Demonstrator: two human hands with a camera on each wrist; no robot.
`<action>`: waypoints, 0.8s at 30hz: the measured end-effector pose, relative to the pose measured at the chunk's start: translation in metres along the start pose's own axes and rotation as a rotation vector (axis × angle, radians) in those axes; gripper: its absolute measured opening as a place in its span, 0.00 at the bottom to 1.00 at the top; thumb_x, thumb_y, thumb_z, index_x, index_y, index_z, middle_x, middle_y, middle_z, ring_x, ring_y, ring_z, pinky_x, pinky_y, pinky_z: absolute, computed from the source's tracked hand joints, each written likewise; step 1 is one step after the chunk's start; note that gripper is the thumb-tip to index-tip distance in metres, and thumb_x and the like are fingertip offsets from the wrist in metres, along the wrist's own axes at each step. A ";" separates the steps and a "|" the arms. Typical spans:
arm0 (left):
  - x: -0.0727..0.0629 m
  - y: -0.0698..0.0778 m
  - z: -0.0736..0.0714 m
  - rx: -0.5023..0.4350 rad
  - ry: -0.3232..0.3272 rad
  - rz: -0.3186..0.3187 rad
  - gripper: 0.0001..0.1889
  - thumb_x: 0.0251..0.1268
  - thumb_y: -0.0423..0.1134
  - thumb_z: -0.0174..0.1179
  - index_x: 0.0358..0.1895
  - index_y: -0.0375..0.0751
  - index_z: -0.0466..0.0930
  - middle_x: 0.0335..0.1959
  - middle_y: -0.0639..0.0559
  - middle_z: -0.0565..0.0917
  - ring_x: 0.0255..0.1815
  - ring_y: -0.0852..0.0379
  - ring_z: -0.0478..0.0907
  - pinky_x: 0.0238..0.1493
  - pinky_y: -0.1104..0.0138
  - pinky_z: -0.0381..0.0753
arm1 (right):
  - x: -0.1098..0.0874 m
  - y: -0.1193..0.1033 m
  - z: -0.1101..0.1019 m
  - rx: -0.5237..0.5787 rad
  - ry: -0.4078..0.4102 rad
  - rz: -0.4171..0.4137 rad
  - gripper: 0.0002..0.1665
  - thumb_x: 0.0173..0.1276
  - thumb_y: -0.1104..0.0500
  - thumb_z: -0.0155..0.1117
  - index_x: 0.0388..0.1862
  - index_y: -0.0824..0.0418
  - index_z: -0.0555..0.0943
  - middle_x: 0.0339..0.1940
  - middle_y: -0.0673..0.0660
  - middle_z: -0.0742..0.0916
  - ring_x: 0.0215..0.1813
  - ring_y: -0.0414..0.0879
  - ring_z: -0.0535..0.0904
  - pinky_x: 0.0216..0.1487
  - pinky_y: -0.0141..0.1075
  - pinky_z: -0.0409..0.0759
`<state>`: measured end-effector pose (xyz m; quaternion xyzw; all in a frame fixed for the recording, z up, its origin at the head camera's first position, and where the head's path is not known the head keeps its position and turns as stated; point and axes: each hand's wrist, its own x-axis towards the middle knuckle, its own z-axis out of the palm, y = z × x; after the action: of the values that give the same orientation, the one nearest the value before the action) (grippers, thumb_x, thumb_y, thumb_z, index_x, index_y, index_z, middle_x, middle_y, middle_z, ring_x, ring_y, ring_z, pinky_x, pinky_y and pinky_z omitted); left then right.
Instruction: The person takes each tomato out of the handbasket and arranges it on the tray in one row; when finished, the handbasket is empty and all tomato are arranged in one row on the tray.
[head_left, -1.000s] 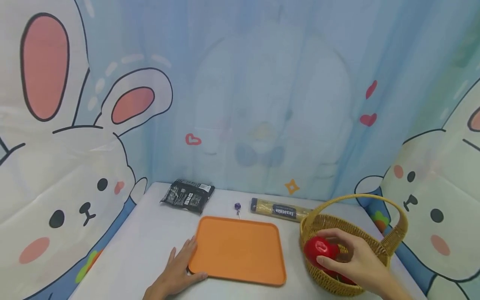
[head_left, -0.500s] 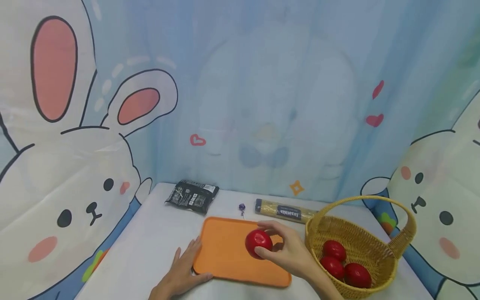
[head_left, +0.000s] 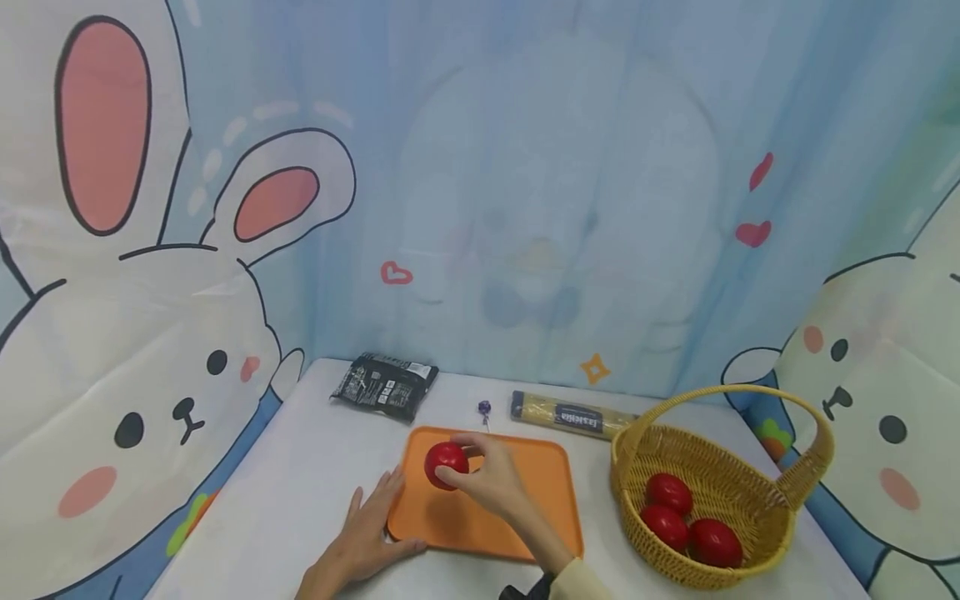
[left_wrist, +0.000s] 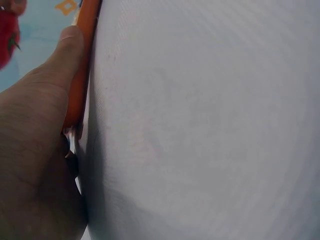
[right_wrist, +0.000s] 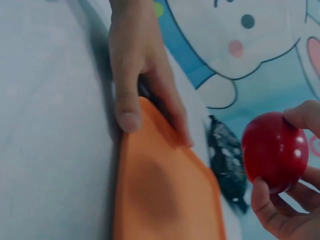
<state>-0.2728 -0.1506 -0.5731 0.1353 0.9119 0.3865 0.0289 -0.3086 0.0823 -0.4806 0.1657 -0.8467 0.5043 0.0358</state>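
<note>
A shiny red tomato is held by my right hand, its thumb and fingertips round the sides. It hangs above the left part of the orange tray, casting a dark shadow on it. In the right wrist view the tomato shows its smooth side; the left wrist view catches its green stalk. My left hand rests at the tray's near left corner, thumb along the front edge and straight fingers against the left edge. The left wrist view shows that thumb against the tray's rim.
On the right stands a wicker basket with a tall handle, holding several red tomatoes. Along the back lie a black packet, a purple-headed lollipop and a yellow pasta packet. A rabbit-print curtain closes off the back.
My right hand has lifted the tomato out of the basket and carried it left over the tray. The left hand has stayed at the tray's corner.
</note>
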 end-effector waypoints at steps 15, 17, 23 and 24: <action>-0.001 -0.006 0.000 0.015 0.048 0.055 0.59 0.61 0.66 0.75 0.87 0.37 0.57 0.89 0.42 0.57 0.89 0.34 0.49 0.81 0.25 0.31 | 0.035 0.035 0.057 0.018 0.012 -0.009 0.28 0.62 0.61 0.84 0.58 0.71 0.85 0.53 0.65 0.90 0.52 0.56 0.85 0.51 0.46 0.92; -0.001 -0.005 0.000 0.018 0.053 0.055 0.59 0.61 0.66 0.75 0.87 0.37 0.56 0.88 0.42 0.58 0.88 0.33 0.50 0.81 0.25 0.32 | 0.037 0.038 0.059 0.037 0.012 -0.035 0.27 0.62 0.63 0.83 0.57 0.73 0.85 0.51 0.66 0.90 0.50 0.57 0.86 0.51 0.45 0.92; -0.001 -0.001 -0.001 0.001 0.042 0.056 0.59 0.61 0.64 0.76 0.86 0.36 0.57 0.88 0.39 0.59 0.87 0.31 0.51 0.80 0.23 0.33 | 0.037 0.045 0.064 0.042 0.002 -0.038 0.26 0.62 0.65 0.83 0.56 0.74 0.84 0.52 0.67 0.89 0.51 0.58 0.86 0.52 0.48 0.92; -0.001 0.000 0.000 0.000 0.034 0.048 0.59 0.61 0.65 0.75 0.86 0.37 0.57 0.88 0.40 0.58 0.88 0.31 0.50 0.80 0.24 0.32 | 0.037 0.046 0.064 0.041 0.002 -0.033 0.26 0.62 0.66 0.83 0.57 0.73 0.84 0.52 0.67 0.89 0.51 0.58 0.86 0.52 0.48 0.92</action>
<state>-0.2719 -0.1515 -0.5731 0.1507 0.9087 0.3893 0.0039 -0.3512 0.0373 -0.5420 0.1799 -0.8334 0.5209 0.0413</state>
